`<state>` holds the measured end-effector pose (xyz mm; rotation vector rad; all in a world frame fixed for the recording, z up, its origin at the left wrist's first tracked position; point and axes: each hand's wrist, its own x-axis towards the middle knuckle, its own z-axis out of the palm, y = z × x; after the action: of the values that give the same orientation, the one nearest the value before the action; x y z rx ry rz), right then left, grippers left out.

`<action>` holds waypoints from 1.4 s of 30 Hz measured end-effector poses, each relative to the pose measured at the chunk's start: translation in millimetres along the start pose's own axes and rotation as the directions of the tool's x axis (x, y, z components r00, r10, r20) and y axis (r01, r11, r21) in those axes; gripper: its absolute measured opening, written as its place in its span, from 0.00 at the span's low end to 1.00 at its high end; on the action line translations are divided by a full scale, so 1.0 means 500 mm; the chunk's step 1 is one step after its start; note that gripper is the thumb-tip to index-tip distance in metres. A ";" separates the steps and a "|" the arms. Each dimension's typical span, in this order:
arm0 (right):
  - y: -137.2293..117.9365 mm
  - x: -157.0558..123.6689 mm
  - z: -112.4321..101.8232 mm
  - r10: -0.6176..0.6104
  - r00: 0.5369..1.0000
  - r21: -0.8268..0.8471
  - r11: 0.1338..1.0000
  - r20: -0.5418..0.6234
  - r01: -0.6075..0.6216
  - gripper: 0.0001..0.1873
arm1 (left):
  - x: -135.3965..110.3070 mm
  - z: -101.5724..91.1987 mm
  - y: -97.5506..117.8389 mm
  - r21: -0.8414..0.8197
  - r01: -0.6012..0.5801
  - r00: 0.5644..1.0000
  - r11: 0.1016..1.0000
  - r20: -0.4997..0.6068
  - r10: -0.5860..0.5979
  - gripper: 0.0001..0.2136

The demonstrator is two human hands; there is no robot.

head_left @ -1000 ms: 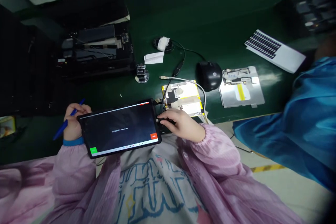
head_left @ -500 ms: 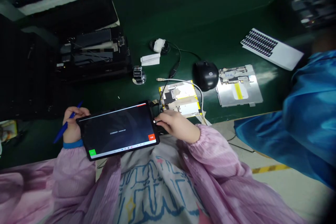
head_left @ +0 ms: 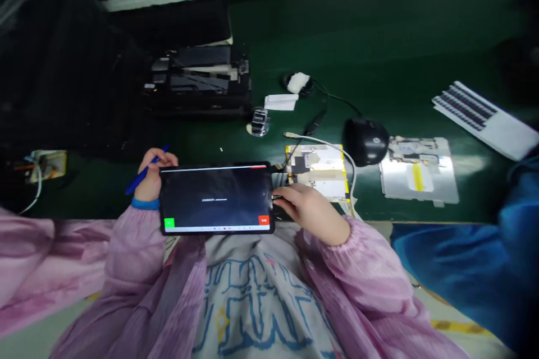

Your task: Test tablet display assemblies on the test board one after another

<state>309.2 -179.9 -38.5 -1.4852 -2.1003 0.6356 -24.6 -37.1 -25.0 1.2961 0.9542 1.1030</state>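
Note:
A black tablet (head_left: pixel 217 188) with a lit dark screen, a green square at lower left and a red one at lower right, is held up at the table's front edge. My left hand (head_left: pixel 148 184) is closed around the tablet's left end, and a blue pen (head_left: pixel 137 179) is tucked between its fingers. At the opposite end, my right hand (head_left: pixel 315 213) pinches a small plug (head_left: pixel 275 197) against the tablet's right edge. The fingers mostly cover the plug, so its type is unclear. A dark cable (head_left: pixel 278 168) meets the tablet's upper right corner.
Behind my right hand lies an opened board assembly (head_left: pixel 328 185) with a white cable (head_left: pixel 352 174) across it. Further right are a black mouse (head_left: pixel 366 141), a metal plate (head_left: pixel 440 179) and keycap sheets (head_left: pixel 484 123). Opened devices (head_left: pixel 197 90) stand back left; a blue-sleeved person (head_left: pixel 463 269) is at right.
The view has shifted, so the table things appear further right. The tablet now looks more level. Both hands keep their hold, the right still at the plug.

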 end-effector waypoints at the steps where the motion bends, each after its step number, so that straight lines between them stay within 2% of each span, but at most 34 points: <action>1: -0.001 -0.001 0.000 -0.017 1.000 -0.024 1.000 -0.013 0.017 0.09 | -0.002 -0.002 -0.003 -0.026 0.007 1.000 1.000 0.001 -0.007 0.28; 7: -0.008 0.003 -0.004 -0.163 0.985 -0.155 0.976 -0.049 0.153 0.10 | -0.019 -0.010 -0.012 -0.067 0.064 0.998 0.996 -0.001 -0.065 0.27; 23: -0.010 0.021 -0.020 -0.282 0.959 -0.160 0.946 0.010 0.280 0.09 | -0.023 -0.014 -0.013 -0.081 0.068 0.997 0.994 0.037 -0.065 0.26; 30: -0.023 0.037 -0.018 -0.286 0.956 -0.246 0.924 0.071 0.294 0.09 | -0.020 -0.015 -0.011 -0.066 0.076 0.997 0.995 0.029 -0.074 0.26; 34: -0.029 0.035 -0.026 -0.220 0.974 -0.184 0.956 0.061 0.228 0.08 | -0.019 -0.013 -0.008 -0.080 0.072 0.997 0.994 0.013 -0.071 0.27; 36: -0.022 0.033 -0.039 -0.142 0.990 -0.067 0.988 -0.020 0.140 0.06 | -0.019 -0.013 -0.007 -0.082 0.074 0.997 0.994 0.015 -0.073 0.26; 38: -0.010 0.040 -0.054 0.018 0.984 0.065 0.998 -0.178 -0.007 0.03 | -0.019 -0.013 -0.008 -0.064 0.074 0.997 0.995 0.019 -0.073 0.26; 39: -0.002 0.047 -0.061 0.123 0.953 0.139 0.986 -0.278 -0.087 0.04 | -0.019 -0.014 -0.009 -0.052 0.073 0.997 0.996 0.020 -0.072 0.26; 40: 0.005 0.057 -0.066 0.226 0.903 0.223 0.963 -0.366 -0.151 0.06 | -0.018 -0.015 -0.011 -0.041 0.071 0.997 0.997 0.019 -0.070 0.26; 41: 0.010 0.069 -0.068 0.308 0.852 0.312 0.932 -0.423 -0.182 0.08 | -0.018 -0.016 -0.013 -0.032 0.069 0.998 0.997 0.018 -0.068 0.27; 42: 0.013 0.082 -0.069 0.359 0.822 0.394 0.901 -0.443 -0.181 0.11 | -0.018 -0.018 -0.015 -0.027 0.066 0.998 0.997 0.017 -0.065 0.27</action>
<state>323.5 -135.7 -10.9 -1.5565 -1.3139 0.5874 -34.7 -43.6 -33.9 1.2416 0.9601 1.0502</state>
